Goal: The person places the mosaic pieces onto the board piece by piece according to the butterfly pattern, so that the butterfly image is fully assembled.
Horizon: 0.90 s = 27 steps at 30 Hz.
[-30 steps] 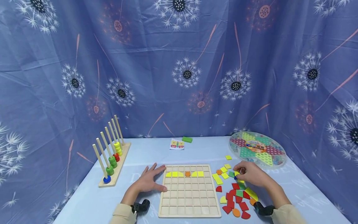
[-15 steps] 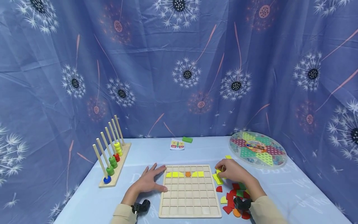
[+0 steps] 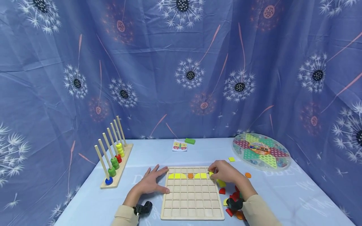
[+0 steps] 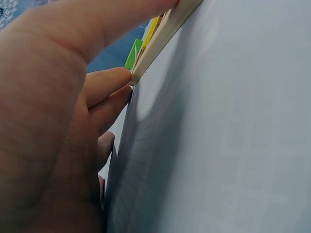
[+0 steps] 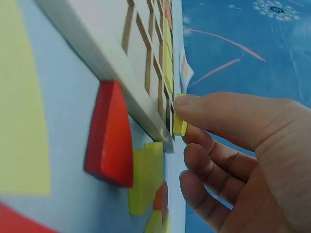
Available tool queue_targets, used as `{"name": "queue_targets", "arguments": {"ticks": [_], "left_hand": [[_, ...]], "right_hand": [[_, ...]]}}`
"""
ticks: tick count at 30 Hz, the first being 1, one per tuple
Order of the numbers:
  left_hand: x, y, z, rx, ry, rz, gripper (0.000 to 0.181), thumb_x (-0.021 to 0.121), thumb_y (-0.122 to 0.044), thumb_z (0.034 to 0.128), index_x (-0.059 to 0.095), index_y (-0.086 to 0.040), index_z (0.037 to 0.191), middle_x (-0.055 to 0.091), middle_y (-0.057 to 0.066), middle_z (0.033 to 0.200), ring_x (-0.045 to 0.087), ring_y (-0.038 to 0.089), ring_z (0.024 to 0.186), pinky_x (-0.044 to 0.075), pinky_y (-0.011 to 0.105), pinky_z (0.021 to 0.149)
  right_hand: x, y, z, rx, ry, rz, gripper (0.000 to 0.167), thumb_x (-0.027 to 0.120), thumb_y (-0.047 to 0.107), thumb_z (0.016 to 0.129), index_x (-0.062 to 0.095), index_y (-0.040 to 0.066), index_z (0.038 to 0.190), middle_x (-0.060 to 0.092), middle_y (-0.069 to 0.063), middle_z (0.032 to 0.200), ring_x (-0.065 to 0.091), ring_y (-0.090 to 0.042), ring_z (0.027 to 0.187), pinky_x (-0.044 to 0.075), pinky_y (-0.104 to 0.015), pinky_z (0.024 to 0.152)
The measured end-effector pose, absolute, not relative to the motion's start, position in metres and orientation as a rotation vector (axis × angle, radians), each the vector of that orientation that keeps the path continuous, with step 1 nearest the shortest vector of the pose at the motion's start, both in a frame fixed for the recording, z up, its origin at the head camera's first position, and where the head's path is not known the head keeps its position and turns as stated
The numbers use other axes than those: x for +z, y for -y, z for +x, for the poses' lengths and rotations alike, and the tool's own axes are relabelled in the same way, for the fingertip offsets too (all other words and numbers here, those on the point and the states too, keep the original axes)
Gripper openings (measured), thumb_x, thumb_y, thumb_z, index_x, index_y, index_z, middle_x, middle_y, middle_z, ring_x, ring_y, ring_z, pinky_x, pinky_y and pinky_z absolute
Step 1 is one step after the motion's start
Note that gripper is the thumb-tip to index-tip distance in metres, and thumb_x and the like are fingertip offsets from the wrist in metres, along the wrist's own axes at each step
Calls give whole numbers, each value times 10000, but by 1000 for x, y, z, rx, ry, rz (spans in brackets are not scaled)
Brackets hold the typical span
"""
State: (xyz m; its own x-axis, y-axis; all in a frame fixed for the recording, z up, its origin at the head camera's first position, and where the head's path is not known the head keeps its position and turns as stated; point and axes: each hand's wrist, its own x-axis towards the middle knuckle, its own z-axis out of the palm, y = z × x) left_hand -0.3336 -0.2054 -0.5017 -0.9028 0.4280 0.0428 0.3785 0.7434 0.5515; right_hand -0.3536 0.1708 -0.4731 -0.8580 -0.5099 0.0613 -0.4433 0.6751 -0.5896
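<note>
The right hand (image 3: 226, 172) pinches a small yellow piece (image 5: 180, 121) between thumb and fingers, over the right end of the row in the wooden grid board (image 3: 186, 204). That row holds yellow pieces (image 3: 201, 175) and one orange disc (image 3: 190, 176). Fingers spread, the left hand (image 3: 151, 183) rests at the board's left edge, its thumb on the frame. In the left wrist view, the left hand (image 4: 63, 107) touches the board's side (image 4: 163, 41). A red piece (image 5: 111, 136) and a yellow one (image 5: 146, 177) lie beside the board, below the right hand (image 5: 252, 150).
Loose red, yellow and orange pieces lie right of the board, partly hidden by the right arm. A peg rack with rings (image 3: 124, 160) stands at left. Behind are a butterfly card (image 3: 179, 146) and a green block (image 3: 190, 141); a round game board (image 3: 261, 152) lies back right.
The right hand has moved left from the loose pieces to the board's right edge with a yellow piece. An orange disc now lies apart, right of the forearm. The left hand has stayed put.
</note>
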Motion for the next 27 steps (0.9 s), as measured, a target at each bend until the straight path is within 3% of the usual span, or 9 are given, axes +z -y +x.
{"name": "queue_targets", "arguments": {"ticks": [7, 15, 27], "left_hand": [[-500, 205, -333, 878, -2849, 644, 1023, 793, -630, 615, 444, -170, 1459, 365, 17, 1515, 106, 364, 1436, -25, 577, 1126], [-498, 205, -333, 883, -2849, 640, 1028, 788, -635, 613, 443, -165, 1460, 366, 12, 1514, 109, 363, 1436, -20, 577, 1127], [-502, 204, -333, 865, -2857, 634, 1027, 779, -648, 610, 441, -184, 1462, 360, 0, 1518, 100, 349, 1440, -20, 573, 1128]], "right_hand": [[-480, -165, -355, -872, -2806, -859, 207, 782, 134, 800, 737, 138, 1002, 624, 63, 894, 557, -102, 787, 507, -326, 694], [-478, -164, -351, -911, -2785, -818, 252, 784, 144, 801, 724, 126, 1045, 625, 54, 897, 556, -110, 782, 507, -330, 698], [-477, -189, -352, -992, -2823, -635, 186, 669, 119, 899, 720, 121, 1078, 619, 50, 895, 534, -156, 751, 483, -328, 639]]}}
